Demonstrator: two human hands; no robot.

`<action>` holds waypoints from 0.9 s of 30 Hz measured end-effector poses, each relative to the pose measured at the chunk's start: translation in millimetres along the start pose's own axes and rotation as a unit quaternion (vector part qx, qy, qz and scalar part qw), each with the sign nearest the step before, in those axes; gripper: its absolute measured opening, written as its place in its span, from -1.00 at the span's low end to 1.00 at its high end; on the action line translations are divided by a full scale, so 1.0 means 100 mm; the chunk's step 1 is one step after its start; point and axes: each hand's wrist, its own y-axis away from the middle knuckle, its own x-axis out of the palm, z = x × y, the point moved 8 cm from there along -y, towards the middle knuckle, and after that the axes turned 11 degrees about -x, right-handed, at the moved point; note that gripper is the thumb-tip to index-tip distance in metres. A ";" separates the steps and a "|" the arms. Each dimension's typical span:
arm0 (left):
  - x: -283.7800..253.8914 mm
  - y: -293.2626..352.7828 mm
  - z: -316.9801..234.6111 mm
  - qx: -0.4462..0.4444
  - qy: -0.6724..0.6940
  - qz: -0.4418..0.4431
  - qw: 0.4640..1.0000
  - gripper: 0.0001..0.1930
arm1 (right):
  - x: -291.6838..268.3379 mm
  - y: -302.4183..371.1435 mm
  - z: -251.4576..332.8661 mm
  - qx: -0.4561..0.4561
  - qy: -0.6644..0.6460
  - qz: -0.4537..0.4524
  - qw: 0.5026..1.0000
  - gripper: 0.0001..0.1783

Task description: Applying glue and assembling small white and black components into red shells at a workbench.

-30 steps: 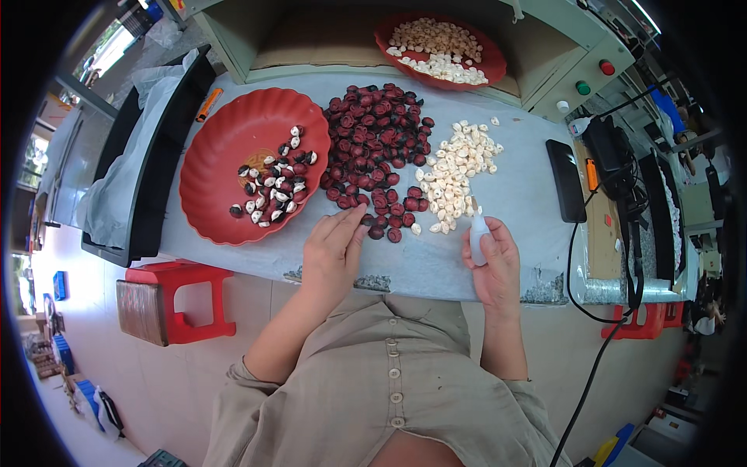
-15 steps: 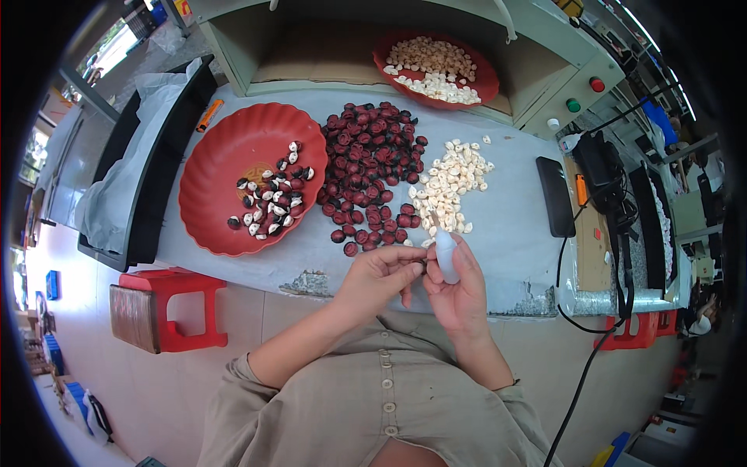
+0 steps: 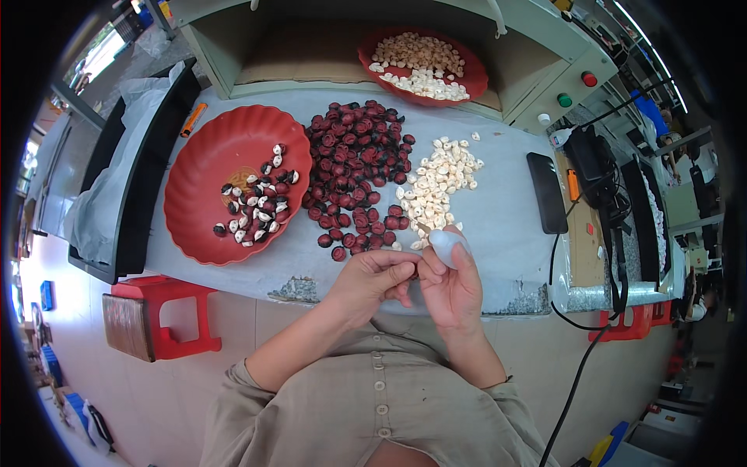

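My right hand point(image 3: 457, 300) is wrapped round a small whitish squeeze bottle point(image 3: 447, 244) with a thin nozzle, tilted away from me. Close beside it, my left hand point(image 3: 367, 285) has thumb and forefinger pinched on a small dark piece, mostly hidden by the fingers. The two hands meet at their fingertips above the table's near edge. Just beyond them lie a heap of dark red and black rounded pieces point(image 3: 356, 156) and, to its right, a pile of cream-white pieces point(image 3: 437, 180). Left of the heap, a scalloped red dish point(image 3: 187, 183) holds several red-black pieces with white parts point(image 3: 261, 208).
Another red dish point(image 3: 476, 87) with cream pieces sits in the cabinet opening at the back. A black tray point(image 3: 148, 179) lined with thin sheeting stands far left. A phone point(image 3: 547, 193), cables and a black device point(image 3: 595, 163) lie right. A red stool point(image 3: 183, 315) stands below left.
The squeeze bottle has tipped from nearly upright to a slant in my right hand. My hands stay together at the fingertips. The whole view has shifted slightly.
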 end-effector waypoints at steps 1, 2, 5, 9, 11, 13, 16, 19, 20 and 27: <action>-0.02 0.00 0.01 0.011 0.031 0.013 0.999 -0.83 | 0.00 0.00 -0.01 0.000 0.000 0.000 1.000 -0.70; -0.03 0.00 0.01 0.022 0.062 0.025 0.998 -0.83 | 0.00 -0.01 -0.03 0.004 0.006 -0.001 1.000 -0.71; -0.02 -0.03 0.01 0.049 0.074 0.061 0.994 -0.79 | 0.02 0.01 -0.05 0.014 0.003 0.012 1.000 -0.72; -0.08 -0.03 -0.04 0.029 0.113 0.043 0.992 -0.75 | -0.01 -0.03 0.18 -0.048 0.041 -0.003 0.998 -0.71; -0.12 -0.03 -0.04 0.031 0.167 0.106 0.980 -0.76 | -0.01 -0.03 0.32 -0.101 0.113 -0.012 0.988 -0.68; -0.13 -0.03 -0.03 0.021 0.175 0.111 0.978 -0.72 | 0.00 0.01 0.51 -0.182 0.281 0.035 0.942 -0.65; -0.12 -0.02 -0.05 0.034 0.150 0.102 0.983 -0.69 | 0.06 0.11 0.58 -0.193 0.319 0.076 0.925 -0.66; -0.13 0.00 -0.03 0.036 0.159 0.126 0.979 -0.68 | 0.16 0.21 0.60 -0.218 0.411 0.115 0.878 -0.69; -0.14 0.00 -0.02 0.035 0.157 0.124 0.979 -0.68 | 0.22 0.24 0.61 -0.235 0.470 0.138 0.840 -0.71; -0.11 0.02 -0.01 0.029 0.158 0.168 0.973 -0.63 | 0.34 0.30 0.56 -0.241 0.563 0.181 0.769 -0.68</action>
